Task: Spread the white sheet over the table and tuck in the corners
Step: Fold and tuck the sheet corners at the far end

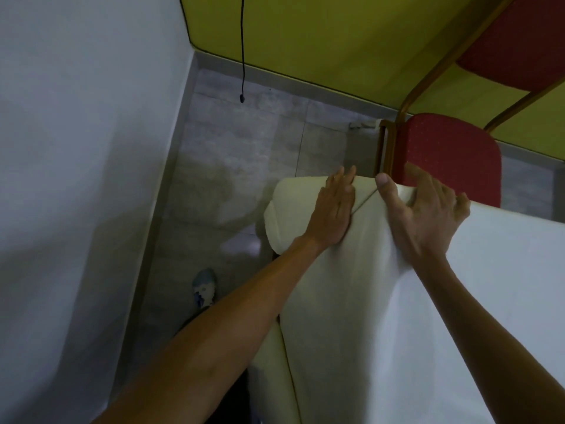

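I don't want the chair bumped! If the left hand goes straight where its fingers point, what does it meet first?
The left hand would first run off the far edge of the white sheet. Beyond, probably the wooden frame of the red padded chair, though depth is unclear.

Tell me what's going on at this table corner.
A person is dressing a corner with the white sheet. The left hand presses flat, fingers straight, on the cloth by a diagonal fold. The right hand curls its fingers over the sheet's far edge, next to a red chair. The corner is not yet tucked.
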`<action>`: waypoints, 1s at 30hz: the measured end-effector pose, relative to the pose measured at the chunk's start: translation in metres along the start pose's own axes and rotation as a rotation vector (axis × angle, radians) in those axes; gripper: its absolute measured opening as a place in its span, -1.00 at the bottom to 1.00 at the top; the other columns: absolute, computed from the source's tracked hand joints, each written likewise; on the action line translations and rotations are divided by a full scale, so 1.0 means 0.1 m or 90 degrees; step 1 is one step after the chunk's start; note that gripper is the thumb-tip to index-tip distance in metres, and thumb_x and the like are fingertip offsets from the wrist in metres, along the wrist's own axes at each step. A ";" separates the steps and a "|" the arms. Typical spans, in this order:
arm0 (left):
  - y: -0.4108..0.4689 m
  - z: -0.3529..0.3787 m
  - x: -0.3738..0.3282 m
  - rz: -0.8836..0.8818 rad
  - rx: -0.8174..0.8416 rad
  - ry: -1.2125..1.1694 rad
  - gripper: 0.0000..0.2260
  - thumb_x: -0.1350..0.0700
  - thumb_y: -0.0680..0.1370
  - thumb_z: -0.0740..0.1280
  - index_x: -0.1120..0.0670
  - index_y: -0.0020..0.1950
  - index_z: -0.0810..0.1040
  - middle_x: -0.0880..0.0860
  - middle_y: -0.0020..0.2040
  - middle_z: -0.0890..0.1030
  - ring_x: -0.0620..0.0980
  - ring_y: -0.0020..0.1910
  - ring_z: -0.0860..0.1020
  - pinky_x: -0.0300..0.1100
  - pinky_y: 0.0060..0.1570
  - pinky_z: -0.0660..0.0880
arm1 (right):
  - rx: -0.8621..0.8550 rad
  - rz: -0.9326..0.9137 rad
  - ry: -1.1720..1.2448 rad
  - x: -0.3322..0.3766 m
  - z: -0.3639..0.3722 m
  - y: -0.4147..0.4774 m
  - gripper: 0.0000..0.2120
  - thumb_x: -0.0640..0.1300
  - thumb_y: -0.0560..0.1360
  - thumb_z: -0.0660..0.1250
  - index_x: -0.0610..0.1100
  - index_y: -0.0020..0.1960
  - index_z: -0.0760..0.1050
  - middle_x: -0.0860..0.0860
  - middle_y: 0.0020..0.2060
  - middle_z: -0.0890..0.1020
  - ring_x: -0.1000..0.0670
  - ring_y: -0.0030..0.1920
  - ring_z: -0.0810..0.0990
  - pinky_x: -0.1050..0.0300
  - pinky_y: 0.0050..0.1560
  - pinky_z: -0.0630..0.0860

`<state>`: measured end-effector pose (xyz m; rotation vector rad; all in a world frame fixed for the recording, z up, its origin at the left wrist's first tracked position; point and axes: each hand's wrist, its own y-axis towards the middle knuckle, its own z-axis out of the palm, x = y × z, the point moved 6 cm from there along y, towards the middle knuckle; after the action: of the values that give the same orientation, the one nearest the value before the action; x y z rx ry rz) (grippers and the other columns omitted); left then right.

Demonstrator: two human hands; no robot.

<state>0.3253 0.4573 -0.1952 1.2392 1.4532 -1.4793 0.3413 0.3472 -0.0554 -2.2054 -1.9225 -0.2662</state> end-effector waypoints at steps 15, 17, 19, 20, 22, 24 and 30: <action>0.15 -0.04 -0.43 0.074 0.028 -0.006 -0.46 -0.08 0.68 -0.09 0.10 0.63 -0.04 0.03 0.64 -0.08 -0.07 0.61 -0.15 -0.03 0.58 -0.17 | 0.060 0.029 -0.068 -0.01 0.06 0.01 -0.03 0.53 0.46 -0.16 -0.08 0.66 -0.02 -0.05 0.65 -0.02 -0.08 0.64 -0.17 -0.23 0.58 -0.27; 0.14 -0.01 -0.27 0.034 0.024 -0.026 -0.47 -0.07 0.70 -0.10 0.09 0.63 -0.06 0.03 0.65 -0.08 -0.07 0.61 -0.13 -0.05 0.58 -0.16 | 0.070 0.028 -0.080 -0.03 0.08 0.01 -0.01 0.53 0.47 -0.18 -0.13 0.66 -0.13 -0.06 0.65 -0.12 -0.08 0.63 -0.25 -0.22 0.57 -0.33; 0.12 0.01 -0.12 -0.008 0.028 -0.029 -0.49 -0.06 0.71 -0.11 0.08 0.63 -0.06 0.03 0.65 -0.07 -0.06 0.61 -0.11 -0.03 0.58 -0.16 | 0.073 0.027 -0.085 -0.04 0.08 0.02 0.01 0.53 0.46 -0.19 -0.15 0.65 -0.16 -0.06 0.65 -0.15 -0.08 0.62 -0.27 -0.21 0.57 -0.35; 0.11 0.01 -0.04 -0.036 0.035 -0.028 -0.50 -0.05 0.72 -0.10 0.08 0.63 -0.06 0.03 0.65 -0.07 -0.06 0.61 -0.11 -0.01 0.58 -0.16 | 0.073 0.027 -0.086 -0.04 0.08 0.02 0.01 0.53 0.46 -0.20 -0.16 0.65 -0.17 -0.06 0.65 -0.15 -0.08 0.62 -0.28 -0.21 0.56 -0.35; 0.12 -0.02 0.15 -0.094 0.061 -0.006 -0.52 0.00 0.73 -0.09 0.12 0.62 -0.07 0.07 0.64 -0.07 -0.01 0.62 -0.10 0.01 0.58 -0.17 | 0.076 0.028 -0.086 -0.04 0.08 0.02 0.02 0.54 0.45 -0.21 -0.15 0.65 -0.17 -0.06 0.65 -0.15 -0.08 0.63 -0.27 -0.21 0.57 -0.34; 0.16 -0.12 0.23 -0.135 0.080 0.040 -0.53 0.09 0.74 -0.05 0.23 0.61 -0.05 0.17 0.63 -0.07 0.11 0.62 -0.10 0.06 0.57 -0.15 | 0.078 0.030 -0.082 -0.03 0.09 0.03 0.03 0.54 0.44 -0.21 -0.15 0.65 -0.15 -0.06 0.65 -0.14 -0.08 0.63 -0.26 -0.22 0.57 -0.33; 0.25 -0.31 -0.71 0.113 0.014 -0.012 -0.51 0.03 0.71 -0.08 0.17 0.62 0.00 0.02 0.63 -0.05 -0.02 0.62 -0.08 0.04 0.59 -0.04 | 0.074 0.035 -0.084 -0.04 0.08 0.02 0.01 0.52 0.46 -0.18 -0.16 0.65 -0.13 -0.06 0.65 -0.10 -0.07 0.63 -0.22 -0.22 0.58 -0.29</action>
<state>0.3740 0.4755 -0.1331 1.3270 1.2827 -1.3867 0.3432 0.3454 -0.0644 -2.2461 -1.8862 0.0013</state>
